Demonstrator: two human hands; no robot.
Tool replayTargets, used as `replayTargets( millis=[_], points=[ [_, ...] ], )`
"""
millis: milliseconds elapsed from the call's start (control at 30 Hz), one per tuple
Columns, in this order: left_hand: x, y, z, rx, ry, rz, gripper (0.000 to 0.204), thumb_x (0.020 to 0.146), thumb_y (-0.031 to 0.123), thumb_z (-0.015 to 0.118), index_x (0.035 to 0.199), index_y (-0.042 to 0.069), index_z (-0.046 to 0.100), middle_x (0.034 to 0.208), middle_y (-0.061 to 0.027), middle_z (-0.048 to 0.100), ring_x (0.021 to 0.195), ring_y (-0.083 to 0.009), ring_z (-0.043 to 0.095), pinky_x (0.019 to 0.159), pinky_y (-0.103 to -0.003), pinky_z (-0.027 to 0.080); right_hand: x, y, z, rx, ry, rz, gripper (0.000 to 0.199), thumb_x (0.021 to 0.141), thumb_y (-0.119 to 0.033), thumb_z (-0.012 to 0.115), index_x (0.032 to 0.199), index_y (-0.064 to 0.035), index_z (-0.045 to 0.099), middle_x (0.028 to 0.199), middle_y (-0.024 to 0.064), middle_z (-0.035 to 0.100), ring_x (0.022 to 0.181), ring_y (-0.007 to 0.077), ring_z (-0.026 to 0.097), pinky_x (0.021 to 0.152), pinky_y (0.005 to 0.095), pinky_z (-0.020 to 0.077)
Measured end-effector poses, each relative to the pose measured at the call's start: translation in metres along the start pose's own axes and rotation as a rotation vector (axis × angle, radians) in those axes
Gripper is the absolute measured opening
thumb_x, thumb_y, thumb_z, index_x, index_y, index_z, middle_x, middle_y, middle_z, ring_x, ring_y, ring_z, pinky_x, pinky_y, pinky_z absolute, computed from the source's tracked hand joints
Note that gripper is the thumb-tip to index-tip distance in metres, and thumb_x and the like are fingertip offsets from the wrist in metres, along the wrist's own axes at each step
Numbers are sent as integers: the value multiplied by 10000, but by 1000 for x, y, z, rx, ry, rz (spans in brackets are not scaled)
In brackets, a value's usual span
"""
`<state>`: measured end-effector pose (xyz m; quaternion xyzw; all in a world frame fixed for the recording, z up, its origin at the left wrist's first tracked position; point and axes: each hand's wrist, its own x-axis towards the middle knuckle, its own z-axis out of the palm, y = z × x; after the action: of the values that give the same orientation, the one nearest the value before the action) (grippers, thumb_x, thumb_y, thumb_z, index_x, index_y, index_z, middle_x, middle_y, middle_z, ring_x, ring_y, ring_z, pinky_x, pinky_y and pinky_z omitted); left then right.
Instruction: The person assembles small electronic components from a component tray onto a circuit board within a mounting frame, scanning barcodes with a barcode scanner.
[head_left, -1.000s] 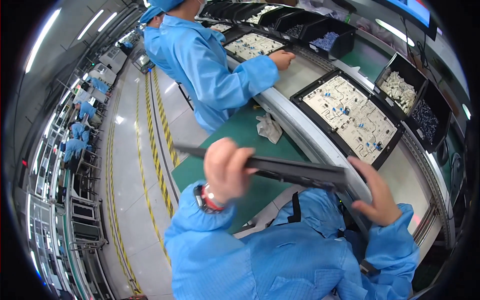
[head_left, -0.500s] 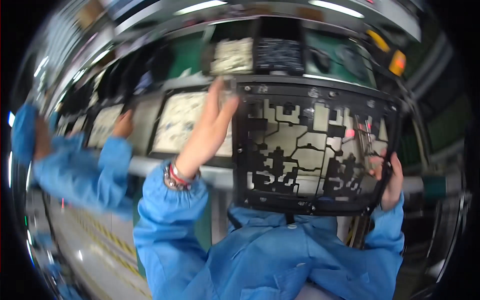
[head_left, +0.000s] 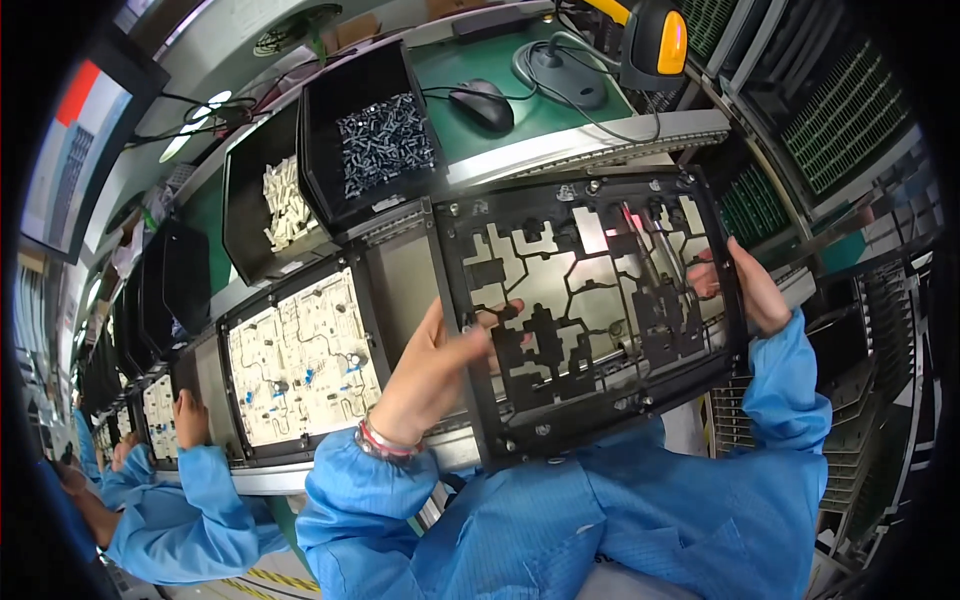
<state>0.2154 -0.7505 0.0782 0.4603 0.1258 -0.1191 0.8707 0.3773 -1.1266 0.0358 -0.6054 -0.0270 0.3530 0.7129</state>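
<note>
A black fixture frame [head_left: 592, 395] with irregular cutouts is held up in front of me, tilted, and the metal line shows through its openings. My left hand [head_left: 425, 375], with bracelets at the wrist, grips its left side bar, and some fingers show through the cutouts. My right hand [head_left: 762, 292] is wrapped round the right edge, its fingertips visible behind the openings. To the left of the frame a pale circuit board [head_left: 300, 350] with small blue and black parts sits in another black carrier on the line.
Beyond the line stand a black bin of dark small parts [head_left: 388, 145] and one of white pieces [head_left: 287, 205]. A mouse [head_left: 482, 104] and yellow-black scanner [head_left: 655, 45] are at the back. At left a co-worker's hand [head_left: 190, 420] touches a carrier. Racks [head_left: 850, 110] stand right.
My left hand, open and raised beside the frame before, has come down onto its left side bar. The frame has tilted, and the view has turned. My right hand stays on the right edge.
</note>
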Motion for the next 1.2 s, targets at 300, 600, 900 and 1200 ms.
replayTargets(
  millis=[300, 600, 900, 1200],
  points=[
    [-18, 16, 40, 35, -89, 155, 636, 616, -181, 499, 1205, 29, 387, 1168, -129, 504, 1039, -237, 555, 852, -326, 466, -21, -111, 182, -1413, -214, -1381, 410, 789, -186, 609, 1153, -15, 533, 1240, 160, 492, 1205, 292, 431, 981, 450, 351],
    [-65, 30, 67, 155, -13, 296, 581, 627, -124, 601, 1162, 23, 425, 998, -59, 567, 921, -130, 559, 753, -259, 452, -11, -145, 270, -1839, -803, -1747, 244, 828, -335, 554, 824, -95, 596, 815, 8, 592, 850, 170, 572, 738, 316, 429],
    [-64, 64, 35, 105, -510, 353, 874, 840, 580, 458, 1393, -23, 149, 1290, -261, 413, 1131, -261, 496, 902, -286, 429, -69, -184, 222, -1802, -47, -1738, 262, 805, -308, 611, 913, -74, 560, 780, 19, 550, 734, 201, 567, 601, 318, 446],
    [-51, 26, 12, -269, -327, 305, 735, 872, 611, 275, 1374, 75, 273, 1420, -219, 234, 1284, -397, 272, 939, -435, 393, -71, -132, 98, -607, 471, -933, 242, 919, -298, 493, 904, -65, 558, 727, -48, 539, 631, 33, 509, 527, 208, 424]
  ],
)
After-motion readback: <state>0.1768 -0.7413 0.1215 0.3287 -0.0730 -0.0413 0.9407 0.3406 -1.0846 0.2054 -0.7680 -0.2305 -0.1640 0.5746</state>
